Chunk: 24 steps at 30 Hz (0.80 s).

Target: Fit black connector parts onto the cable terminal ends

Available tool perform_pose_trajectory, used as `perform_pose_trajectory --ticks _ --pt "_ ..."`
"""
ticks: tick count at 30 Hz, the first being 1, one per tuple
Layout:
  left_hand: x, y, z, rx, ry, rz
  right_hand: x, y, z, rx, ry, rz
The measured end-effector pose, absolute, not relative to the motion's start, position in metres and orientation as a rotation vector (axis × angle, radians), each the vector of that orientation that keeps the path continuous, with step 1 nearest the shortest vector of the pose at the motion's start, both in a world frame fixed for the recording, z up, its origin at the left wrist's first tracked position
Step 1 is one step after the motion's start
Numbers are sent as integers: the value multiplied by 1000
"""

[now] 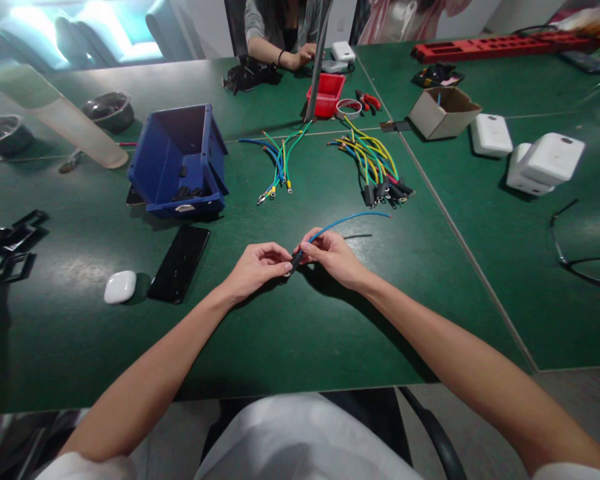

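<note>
My left hand [264, 269] pinches a short black sleeve [295, 261] between thumb and fingers. The sleeve sits around the near end of a blue wire [347, 219]. Closed on that wire just beyond the sleeve is my right hand [330, 255]; the wire's free end curves out to the right. Past my hands lies a loose group of blue and green wires [281, 157] with metal ring terminals. To its right is a bundle of yellow-green wires [375, 157], several with black sleeves [381, 192] on their near ends.
A blue bin [173, 153] holding small black pieces stands left, behind a black phone [180, 263] and white case [121, 287]. Further back are a red tray [326, 95], tape roll [349, 109], pliers [369, 101] and cardboard box [444, 113]. Glasses [587, 260] lie right. A co-worker's hand [300, 59] rests opposite.
</note>
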State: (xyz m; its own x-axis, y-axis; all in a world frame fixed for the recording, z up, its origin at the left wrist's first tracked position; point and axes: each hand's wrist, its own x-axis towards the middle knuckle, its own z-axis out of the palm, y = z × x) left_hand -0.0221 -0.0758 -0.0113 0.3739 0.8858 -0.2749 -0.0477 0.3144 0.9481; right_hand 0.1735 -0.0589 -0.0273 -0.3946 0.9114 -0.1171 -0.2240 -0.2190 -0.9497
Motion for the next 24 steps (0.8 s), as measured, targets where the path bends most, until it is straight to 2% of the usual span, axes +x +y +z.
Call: perform_pose_trajectory --ticks 24 --pt "-20 -76 -9 1074 1042 752 173 -57 -30 -910 -1197 1713"
